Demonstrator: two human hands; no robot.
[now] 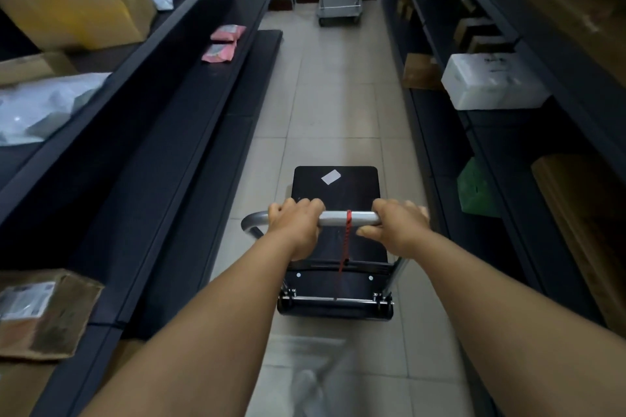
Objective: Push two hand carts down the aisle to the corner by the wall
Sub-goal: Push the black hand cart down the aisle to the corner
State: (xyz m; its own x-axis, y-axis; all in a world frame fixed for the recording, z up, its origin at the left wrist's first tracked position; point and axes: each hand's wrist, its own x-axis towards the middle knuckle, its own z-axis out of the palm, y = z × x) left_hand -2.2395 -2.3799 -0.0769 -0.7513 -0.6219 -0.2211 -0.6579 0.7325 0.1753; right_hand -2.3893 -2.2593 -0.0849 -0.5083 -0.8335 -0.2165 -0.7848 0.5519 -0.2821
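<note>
A black platform hand cart [335, 189] stands on the tiled aisle floor right in front of me, with a white label on its deck. Its silver handle bar [352, 218] has a red tie hanging from it. My left hand [294, 223] grips the bar's left part and my right hand [396, 223] grips its right part. A second, silver hand cart [339, 7] stands at the far end of the aisle, close to the white wall, handle upright.
Dark shelving [189, 101] lines the left side, holding a cardboard box [74, 0], grey bags and pink packets [223, 44]. Shelving on the right holds a white foam box [487, 81], a green bag [477, 189] and brown cartons. The tiled aisle [338, 95] runs between them.
</note>
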